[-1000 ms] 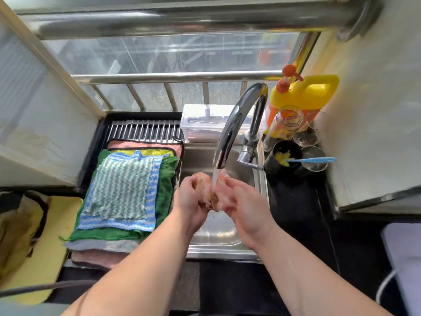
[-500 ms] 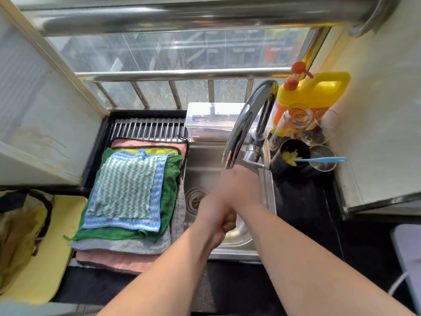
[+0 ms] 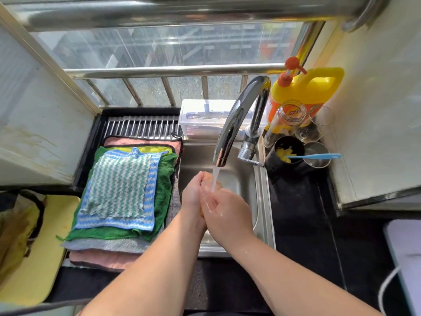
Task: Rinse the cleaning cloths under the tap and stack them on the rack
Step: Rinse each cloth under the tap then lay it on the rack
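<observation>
Water [image 3: 215, 177] from the tap [image 3: 237, 119] hits the wadded orange cloth [image 3: 206, 177] again, my left hand [image 3: 193, 197] and right hand [image 3: 226, 212] clasped round it, raised back from wringing low in the sink [image 3: 262, 201], so stacking on the rack [image 3: 141, 127] waits.

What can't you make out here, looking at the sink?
Head view only:
The cloth: mostly covered by the left hand and right hand; only an orange bit shows.
The sink drain: behind the hands.
Lower cloths in the stack: under the striped cloth, edges only.
</observation>
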